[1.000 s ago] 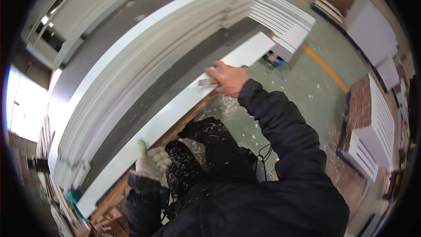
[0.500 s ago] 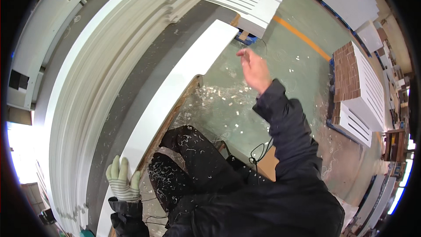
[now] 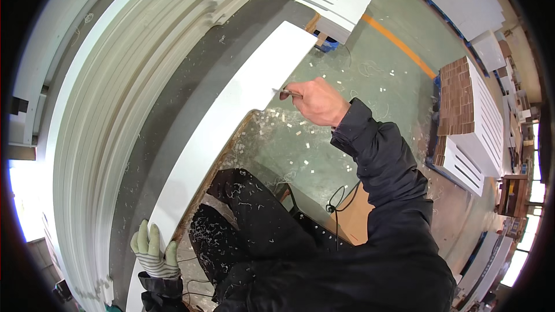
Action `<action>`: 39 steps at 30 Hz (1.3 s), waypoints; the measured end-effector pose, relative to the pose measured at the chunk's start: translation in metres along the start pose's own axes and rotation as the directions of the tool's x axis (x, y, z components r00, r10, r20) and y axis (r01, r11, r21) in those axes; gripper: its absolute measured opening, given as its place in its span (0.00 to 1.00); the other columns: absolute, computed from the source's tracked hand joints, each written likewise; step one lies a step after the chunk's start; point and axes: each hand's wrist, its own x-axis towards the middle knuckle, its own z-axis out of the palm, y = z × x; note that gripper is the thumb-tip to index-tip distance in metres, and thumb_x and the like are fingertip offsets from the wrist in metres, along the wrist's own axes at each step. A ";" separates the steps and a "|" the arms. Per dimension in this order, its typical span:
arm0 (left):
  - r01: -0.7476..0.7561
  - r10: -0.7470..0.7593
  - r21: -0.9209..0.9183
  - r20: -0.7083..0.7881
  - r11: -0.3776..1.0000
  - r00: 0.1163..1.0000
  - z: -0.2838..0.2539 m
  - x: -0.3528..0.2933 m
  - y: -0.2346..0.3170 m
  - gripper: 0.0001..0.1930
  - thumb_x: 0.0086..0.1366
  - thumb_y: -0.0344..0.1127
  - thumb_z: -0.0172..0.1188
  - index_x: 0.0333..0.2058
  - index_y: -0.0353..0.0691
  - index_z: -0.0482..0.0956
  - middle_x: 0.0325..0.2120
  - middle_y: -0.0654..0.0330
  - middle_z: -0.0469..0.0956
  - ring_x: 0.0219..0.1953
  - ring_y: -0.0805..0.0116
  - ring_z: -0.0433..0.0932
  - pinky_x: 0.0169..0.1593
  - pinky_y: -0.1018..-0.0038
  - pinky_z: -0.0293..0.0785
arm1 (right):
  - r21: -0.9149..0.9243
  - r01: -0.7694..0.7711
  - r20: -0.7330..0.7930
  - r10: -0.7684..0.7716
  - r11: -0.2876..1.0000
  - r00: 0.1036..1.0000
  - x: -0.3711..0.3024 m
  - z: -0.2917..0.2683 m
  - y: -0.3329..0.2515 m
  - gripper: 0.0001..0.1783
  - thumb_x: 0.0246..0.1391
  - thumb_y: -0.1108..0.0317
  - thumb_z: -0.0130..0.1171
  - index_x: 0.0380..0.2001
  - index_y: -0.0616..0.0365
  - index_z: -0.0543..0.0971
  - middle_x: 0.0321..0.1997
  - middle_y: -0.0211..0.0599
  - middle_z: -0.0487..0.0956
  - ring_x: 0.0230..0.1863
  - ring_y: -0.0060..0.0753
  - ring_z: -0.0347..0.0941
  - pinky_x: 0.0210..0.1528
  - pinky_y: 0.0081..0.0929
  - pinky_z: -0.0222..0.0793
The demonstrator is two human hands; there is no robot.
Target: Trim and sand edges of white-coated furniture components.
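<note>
Tool point(image 3: 292, 93) in right hand point(image 3: 321, 103) mostly hidden by fingers, type unclear. White board point(image 3: 225, 121) runs off the bottom edge, partly covered by gloved left hand point(image 3: 154, 251). Stacked boards point(image 3: 110, 121) cropped at top.

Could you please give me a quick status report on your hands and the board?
Left hand: gloved, resting on the white board. Right hand: bare, holding a small tool by the board's edge. Stack of boards alongside.
</note>
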 end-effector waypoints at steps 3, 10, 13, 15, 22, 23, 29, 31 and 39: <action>-0.011 0.011 -0.022 -0.013 1.000 1.000 0.004 0.004 0.000 0.32 0.63 0.44 0.64 0.64 0.42 0.69 0.63 0.43 0.67 0.56 0.40 0.67 0.60 0.49 0.63 | 0.100 0.038 -0.327 -0.003 0.994 0.945 0.020 -0.022 0.062 0.16 0.53 0.72 0.50 0.42 0.57 0.83 0.33 0.53 0.83 0.37 0.55 0.81 0.44 0.44 0.75; -0.022 0.021 -0.017 -0.019 1.000 1.000 0.005 0.003 0.000 0.32 0.62 0.42 0.64 0.64 0.42 0.69 0.63 0.44 0.67 0.56 0.41 0.67 0.60 0.50 0.63 | -0.016 0.124 -0.280 -0.123 0.992 0.952 0.008 0.002 0.040 0.12 0.55 0.72 0.50 0.34 0.61 0.82 0.31 0.53 0.83 0.35 0.56 0.80 0.42 0.43 0.76; -0.003 0.003 -0.016 0.004 1.000 1.000 -0.001 0.001 -0.001 0.33 0.62 0.42 0.64 0.65 0.43 0.68 0.64 0.45 0.66 0.57 0.42 0.66 0.60 0.51 0.63 | 0.098 0.270 -0.085 -0.263 0.958 0.961 -0.009 0.014 0.003 0.11 0.52 0.75 0.50 0.34 0.62 0.82 0.28 0.51 0.81 0.29 0.52 0.79 0.36 0.39 0.74; -0.008 0.008 -0.019 0.000 1.000 1.000 0.000 0.005 0.001 0.33 0.62 0.42 0.64 0.65 0.43 0.68 0.64 0.45 0.66 0.57 0.42 0.67 0.60 0.51 0.63 | 0.101 0.083 -0.192 -0.063 0.991 0.979 0.004 -0.008 0.023 0.11 0.51 0.75 0.50 0.34 0.61 0.82 0.28 0.52 0.81 0.30 0.54 0.79 0.37 0.40 0.74; -0.008 0.008 -0.007 -0.019 1.000 1.000 0.002 0.003 0.001 0.33 0.62 0.43 0.65 0.64 0.43 0.69 0.63 0.45 0.67 0.56 0.43 0.67 0.59 0.51 0.64 | 0.089 0.156 -0.033 -0.154 0.984 0.988 -0.037 0.057 -0.038 0.12 0.52 0.75 0.48 0.33 0.61 0.82 0.26 0.52 0.80 0.25 0.54 0.78 0.33 0.43 0.74; -0.009 0.009 -0.010 -0.010 1.000 1.000 0.002 0.002 0.001 0.33 0.61 0.42 0.66 0.64 0.43 0.69 0.63 0.45 0.67 0.56 0.43 0.68 0.59 0.51 0.65 | 0.114 0.188 0.124 -0.202 0.975 0.972 -0.042 0.053 -0.047 0.12 0.52 0.75 0.49 0.33 0.60 0.82 0.27 0.53 0.80 0.25 0.55 0.78 0.33 0.44 0.74; -0.036 0.035 -0.018 -0.049 0.999 0.998 0.005 0.010 0.002 0.32 0.61 0.42 0.66 0.64 0.43 0.70 0.62 0.45 0.68 0.56 0.43 0.68 0.59 0.52 0.65 | -0.028 0.066 -0.129 -0.069 0.997 0.989 -0.022 0.041 -0.018 0.12 0.51 0.73 0.51 0.35 0.59 0.83 0.28 0.53 0.81 0.29 0.56 0.79 0.35 0.46 0.76; -0.020 0.019 -0.019 -0.039 1.000 0.999 0.006 0.009 0.004 0.32 0.62 0.44 0.65 0.63 0.42 0.70 0.62 0.45 0.68 0.56 0.43 0.68 0.59 0.52 0.65 | -0.018 0.122 0.252 -0.113 0.992 0.961 -0.044 0.053 -0.065 0.13 0.52 0.72 0.50 0.36 0.59 0.83 0.28 0.51 0.82 0.31 0.54 0.80 0.37 0.45 0.77; -0.024 0.024 -0.002 -0.035 1.000 0.999 0.003 0.003 -0.001 0.31 0.61 0.42 0.64 0.62 0.41 0.71 0.63 0.44 0.68 0.55 0.41 0.68 0.59 0.50 0.65 | 0.655 -0.299 0.381 0.039 0.694 0.924 0.003 -0.008 0.004 0.10 0.58 0.71 0.51 0.33 0.60 0.82 0.16 0.21 0.66 0.14 0.18 0.60 0.17 0.24 0.56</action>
